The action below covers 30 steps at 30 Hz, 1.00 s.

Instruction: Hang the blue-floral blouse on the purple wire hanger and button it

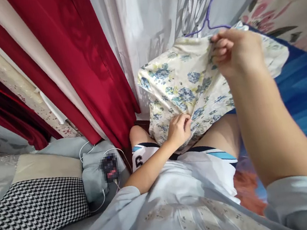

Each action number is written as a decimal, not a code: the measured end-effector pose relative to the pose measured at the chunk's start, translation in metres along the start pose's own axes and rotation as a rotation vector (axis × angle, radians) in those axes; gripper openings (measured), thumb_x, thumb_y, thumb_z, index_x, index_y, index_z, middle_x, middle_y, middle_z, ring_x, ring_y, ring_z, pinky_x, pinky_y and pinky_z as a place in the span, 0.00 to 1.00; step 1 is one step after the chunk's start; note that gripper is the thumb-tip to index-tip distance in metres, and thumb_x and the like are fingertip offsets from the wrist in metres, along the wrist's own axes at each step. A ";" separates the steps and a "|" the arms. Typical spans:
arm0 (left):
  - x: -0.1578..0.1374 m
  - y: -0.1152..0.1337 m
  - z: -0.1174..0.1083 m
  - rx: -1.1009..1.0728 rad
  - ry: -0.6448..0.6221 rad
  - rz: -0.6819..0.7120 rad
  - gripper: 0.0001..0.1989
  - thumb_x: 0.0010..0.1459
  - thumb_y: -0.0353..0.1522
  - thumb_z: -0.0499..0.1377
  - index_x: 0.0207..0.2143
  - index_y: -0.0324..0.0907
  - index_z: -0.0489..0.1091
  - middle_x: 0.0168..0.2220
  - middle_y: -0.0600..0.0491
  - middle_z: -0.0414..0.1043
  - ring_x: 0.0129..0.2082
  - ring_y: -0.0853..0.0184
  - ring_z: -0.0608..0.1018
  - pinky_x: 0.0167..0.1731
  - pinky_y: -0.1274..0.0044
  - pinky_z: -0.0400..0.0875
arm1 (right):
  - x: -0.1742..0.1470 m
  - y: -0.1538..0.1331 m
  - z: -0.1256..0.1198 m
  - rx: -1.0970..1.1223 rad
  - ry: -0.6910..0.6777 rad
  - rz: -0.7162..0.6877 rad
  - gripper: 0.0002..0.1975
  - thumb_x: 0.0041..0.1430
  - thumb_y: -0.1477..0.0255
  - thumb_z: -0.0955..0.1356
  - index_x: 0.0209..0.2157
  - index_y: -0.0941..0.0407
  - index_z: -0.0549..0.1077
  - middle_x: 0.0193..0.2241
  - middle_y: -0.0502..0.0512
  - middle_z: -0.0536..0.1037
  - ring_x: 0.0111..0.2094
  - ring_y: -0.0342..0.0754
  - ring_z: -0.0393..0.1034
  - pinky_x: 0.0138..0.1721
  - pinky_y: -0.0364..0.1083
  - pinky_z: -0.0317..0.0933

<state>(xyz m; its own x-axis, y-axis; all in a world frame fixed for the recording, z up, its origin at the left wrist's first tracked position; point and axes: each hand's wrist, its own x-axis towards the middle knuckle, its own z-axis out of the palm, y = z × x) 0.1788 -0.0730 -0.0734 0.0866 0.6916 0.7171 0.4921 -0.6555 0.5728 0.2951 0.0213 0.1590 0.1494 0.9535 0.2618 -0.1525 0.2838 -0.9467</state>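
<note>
A cream blouse with blue and yellow flowers hangs in front of me on a purple hanger. Its lower part drapes between my bare knees. With my left hand I pinch the cloth low on its front, and creases run up from that spot. Higher up, by the neckline, my right hand has its fingers closed on the front edge of the blouse. My right wrist and forearm cover part of the blouse's right side.
Red curtains hang at the left, beside a white curtain. A houndstooth cushion and a pixelated dark device with white cables lie on a grey seat. Blue fabric spreads at the right below a pink-flowered cloth.
</note>
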 end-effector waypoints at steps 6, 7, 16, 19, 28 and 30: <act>0.031 0.001 -0.023 -0.053 0.074 0.026 0.09 0.66 0.35 0.52 0.41 0.41 0.69 0.40 0.45 0.72 0.44 0.62 0.75 0.48 0.68 0.70 | -0.009 0.012 -0.008 -0.196 0.017 -0.212 0.14 0.64 0.74 0.66 0.42 0.74 0.76 0.41 0.71 0.79 0.21 0.30 0.61 0.21 0.41 0.45; 0.048 0.007 -0.032 -0.037 0.145 0.036 0.11 0.67 0.36 0.51 0.42 0.40 0.69 0.43 0.43 0.71 0.48 0.61 0.75 0.49 0.68 0.69 | -0.011 0.017 -0.011 -0.246 0.013 -0.257 0.15 0.63 0.73 0.67 0.42 0.73 0.76 0.40 0.71 0.79 0.22 0.32 0.65 0.21 0.42 0.46; 0.185 0.072 -0.089 0.430 -0.092 0.333 0.45 0.48 0.34 0.11 0.22 0.25 0.66 0.47 0.39 0.63 0.62 0.48 0.61 0.34 0.66 0.68 | -0.029 0.016 -0.013 -0.360 0.056 -0.450 0.20 0.55 0.63 0.71 0.32 0.70 0.78 0.26 0.62 0.81 0.25 0.44 0.75 0.23 0.48 0.50; 0.185 0.082 -0.084 0.629 -0.246 0.348 0.39 0.39 0.32 0.10 0.12 0.27 0.57 0.47 0.40 0.64 0.62 0.47 0.56 0.28 0.69 0.67 | -0.033 0.022 -0.011 -0.409 0.063 -0.497 0.17 0.57 0.64 0.71 0.29 0.68 0.77 0.24 0.61 0.80 0.22 0.39 0.71 0.24 0.47 0.52; 0.200 0.044 -0.097 0.372 0.276 0.142 0.46 0.56 0.38 0.15 0.33 0.25 0.71 0.44 0.44 0.70 0.56 0.60 0.72 0.43 0.69 0.67 | -0.057 0.075 -0.023 -0.439 -0.007 -0.240 0.09 0.54 0.78 0.69 0.22 0.60 0.71 0.14 0.48 0.66 0.16 0.37 0.57 0.21 0.44 0.50; 0.201 0.007 -0.112 0.103 0.561 0.003 0.27 0.69 0.41 0.37 0.43 0.33 0.70 0.43 0.45 0.74 0.49 0.69 0.77 0.47 0.74 0.68 | -0.065 0.078 -0.028 -0.412 -0.044 -0.254 0.08 0.53 0.78 0.70 0.21 0.59 0.71 0.14 0.48 0.67 0.16 0.38 0.57 0.21 0.44 0.49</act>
<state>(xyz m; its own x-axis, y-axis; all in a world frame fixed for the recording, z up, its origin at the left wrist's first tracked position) 0.1029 0.0278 0.1192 -0.3712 0.4048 0.8357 0.5767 -0.6049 0.5491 0.3003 -0.0213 0.0627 0.0887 0.8650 0.4939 0.2843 0.4532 -0.8448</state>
